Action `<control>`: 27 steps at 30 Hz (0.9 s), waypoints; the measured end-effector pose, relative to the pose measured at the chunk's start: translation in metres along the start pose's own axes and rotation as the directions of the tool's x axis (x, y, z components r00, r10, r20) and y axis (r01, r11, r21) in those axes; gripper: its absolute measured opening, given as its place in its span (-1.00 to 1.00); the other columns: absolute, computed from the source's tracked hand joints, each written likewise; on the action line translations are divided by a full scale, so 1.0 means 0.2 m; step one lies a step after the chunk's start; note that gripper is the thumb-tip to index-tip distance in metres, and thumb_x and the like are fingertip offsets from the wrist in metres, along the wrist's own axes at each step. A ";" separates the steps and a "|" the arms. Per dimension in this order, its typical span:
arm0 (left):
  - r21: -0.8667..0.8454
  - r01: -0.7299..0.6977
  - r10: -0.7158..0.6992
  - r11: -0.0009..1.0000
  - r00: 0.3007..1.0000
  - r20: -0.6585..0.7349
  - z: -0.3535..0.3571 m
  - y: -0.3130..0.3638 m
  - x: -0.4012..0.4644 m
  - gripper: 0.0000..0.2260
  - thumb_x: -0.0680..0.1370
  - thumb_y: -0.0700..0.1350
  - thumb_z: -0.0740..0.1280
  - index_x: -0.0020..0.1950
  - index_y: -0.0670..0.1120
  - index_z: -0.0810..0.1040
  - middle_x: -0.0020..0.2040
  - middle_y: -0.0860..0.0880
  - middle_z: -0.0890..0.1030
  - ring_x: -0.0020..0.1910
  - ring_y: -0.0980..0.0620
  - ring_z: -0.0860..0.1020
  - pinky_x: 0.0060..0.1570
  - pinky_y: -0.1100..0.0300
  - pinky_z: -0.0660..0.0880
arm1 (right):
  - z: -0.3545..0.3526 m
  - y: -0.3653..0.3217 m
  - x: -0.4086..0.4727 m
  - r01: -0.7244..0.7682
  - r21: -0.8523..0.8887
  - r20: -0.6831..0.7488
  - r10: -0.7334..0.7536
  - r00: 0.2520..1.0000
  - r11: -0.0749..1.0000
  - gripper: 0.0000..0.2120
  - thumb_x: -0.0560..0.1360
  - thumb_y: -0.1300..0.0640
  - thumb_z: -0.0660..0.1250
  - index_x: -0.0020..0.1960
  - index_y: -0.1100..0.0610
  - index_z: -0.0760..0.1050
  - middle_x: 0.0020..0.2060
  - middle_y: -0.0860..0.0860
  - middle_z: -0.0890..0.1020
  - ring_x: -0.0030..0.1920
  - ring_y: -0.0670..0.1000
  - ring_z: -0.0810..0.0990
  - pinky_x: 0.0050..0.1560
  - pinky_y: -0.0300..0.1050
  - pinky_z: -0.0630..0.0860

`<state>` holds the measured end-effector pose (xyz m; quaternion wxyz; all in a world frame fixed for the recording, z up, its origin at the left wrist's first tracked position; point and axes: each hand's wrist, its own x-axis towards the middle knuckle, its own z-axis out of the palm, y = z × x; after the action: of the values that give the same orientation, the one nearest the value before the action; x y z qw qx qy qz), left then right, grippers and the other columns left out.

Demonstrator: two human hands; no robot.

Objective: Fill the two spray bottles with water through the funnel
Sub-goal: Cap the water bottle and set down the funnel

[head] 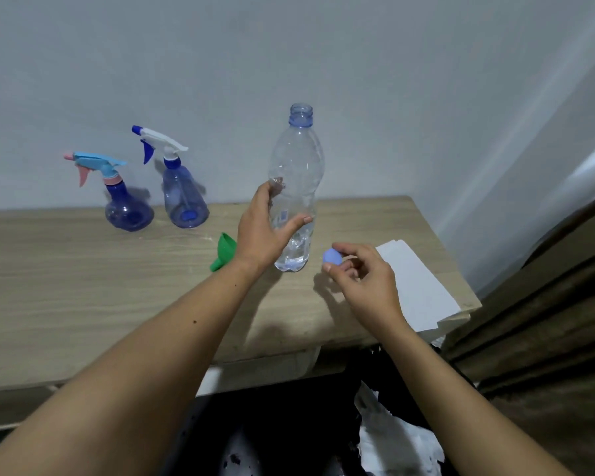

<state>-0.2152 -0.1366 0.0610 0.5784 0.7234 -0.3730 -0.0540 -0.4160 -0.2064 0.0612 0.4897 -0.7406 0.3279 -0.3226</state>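
Observation:
Two blue spray bottles stand at the back left of the table: a round one with a light-blue and pink head (128,204) and a taller one with a white and blue head (182,197). A clear water bottle (298,173), uncapped, stands upright with a little water at its bottom. My left hand (265,228) wraps around its lower part, thumb in front and fingers behind. My right hand (361,276) pinches the bottle's blue cap (332,256) just right of the bottle's base. A green funnel (224,252) lies on its side behind my left wrist, partly hidden.
White sheets of paper (416,286) lie at the right corner of the wooden table (83,286). A wall runs directly behind the bottles. Dark fabric hangs at the right beyond the table's edge, and crumpled white paper lies below the front edge.

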 end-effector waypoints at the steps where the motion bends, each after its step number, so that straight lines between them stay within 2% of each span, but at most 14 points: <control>1: -0.001 0.008 -0.008 1.000 1.000 0.005 0.00 0.00 0.00 -0.23 0.42 0.17 0.62 0.52 -0.05 0.42 0.44 0.02 0.57 0.46 0.14 0.50 0.52 0.10 0.41 | 0.01 -0.06 0.02 0.025 0.027 0.002 -0.025 1.000 0.999 -0.73 0.49 0.23 0.58 0.17 0.06 0.68 0.03 0.02 0.63 -0.20 -0.13 0.58 -0.04 -0.32 0.56; 5: 0.019 0.036 -0.037 0.999 0.999 0.036 -0.02 0.02 0.00 -0.16 0.35 0.35 0.51 0.51 -0.03 0.42 0.43 0.04 0.57 0.44 0.10 0.52 0.48 0.06 0.45 | 0.04 -0.29 0.12 0.107 0.080 0.005 -0.107 0.994 0.991 -0.71 0.49 0.20 0.59 0.19 0.07 0.68 0.05 0.01 0.63 -0.17 -0.12 0.58 -0.03 -0.33 0.54; 8: 0.034 0.055 -0.057 0.998 0.997 0.057 -0.03 0.02 0.01 -0.17 0.34 0.38 0.50 0.49 0.00 0.43 0.41 0.07 0.59 0.41 0.10 0.54 0.45 0.02 0.47 | 0.05 -0.44 0.22 0.188 0.095 -0.025 -0.186 0.982 0.978 -0.70 0.49 0.21 0.58 0.20 0.07 0.68 0.07 -0.01 0.63 -0.16 -0.09 0.61 0.00 -0.29 0.55; 12: 0.047 0.075 -0.079 0.996 0.994 0.078 -0.04 0.03 0.02 -0.21 0.36 0.27 0.57 0.49 0.00 0.43 0.42 0.09 0.57 0.43 0.09 0.52 0.47 0.01 0.45 | 0.06 -0.62 0.35 0.261 0.092 -0.062 -0.256 0.965 0.961 -0.71 0.49 0.22 0.57 0.20 0.10 0.68 0.08 -0.01 0.63 -0.18 -0.10 0.60 -0.04 -0.34 0.52; 14: 0.069 0.066 -0.072 0.995 0.994 0.081 -0.04 0.03 0.03 -0.26 0.41 0.16 0.64 0.50 -0.01 0.44 0.42 0.08 0.57 0.42 0.08 0.53 0.47 0.04 0.45 | 0.06 -0.69 0.41 0.298 0.074 -0.069 -0.293 0.954 0.952 -0.72 0.51 0.22 0.56 0.20 0.09 0.67 0.09 -0.01 0.63 -0.19 -0.13 0.60 -0.04 -0.36 0.50; 16: 0.103 0.055 -0.064 0.993 0.994 0.084 -0.04 0.02 0.04 -0.27 0.43 0.13 0.64 0.51 -0.02 0.43 0.43 0.07 0.57 0.41 0.08 0.53 0.45 0.10 0.45 | 0.07 -0.75 0.46 0.323 0.051 -0.059 -0.320 0.946 0.945 -0.73 0.53 0.22 0.53 0.22 0.09 0.67 0.12 -0.03 0.63 -0.19 -0.15 0.59 -0.03 -0.37 0.51; 22: 0.128 0.053 -0.066 0.990 0.993 0.096 -0.05 0.03 0.04 -0.28 0.43 0.16 0.63 0.50 -0.01 0.44 0.42 0.08 0.57 0.41 0.06 0.53 0.41 0.12 0.45 | 0.08 -0.82 0.57 0.348 -0.068 0.049 -0.345 0.937 0.935 -0.72 0.61 0.19 0.43 0.32 0.09 0.64 0.19 -0.07 0.59 -0.12 -0.07 0.61 0.00 -0.42 0.48; 27: 0.110 0.069 -0.080 0.992 0.992 0.099 -0.04 0.02 0.04 -0.26 0.44 0.18 0.61 0.52 0.01 0.42 0.44 0.09 0.56 0.42 0.08 0.52 0.43 0.12 0.45 | 0.05 -0.84 0.61 0.324 -0.134 0.162 -0.302 0.939 0.936 -0.73 0.65 0.18 0.38 0.34 0.05 0.64 0.18 -0.12 0.57 -0.22 -0.07 0.55 -0.04 -0.42 0.45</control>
<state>-0.2072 -0.1355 0.0698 0.5167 0.7628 -0.3775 -0.0931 -0.3085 -0.2484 0.2338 0.3931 -0.8407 0.1954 -0.3172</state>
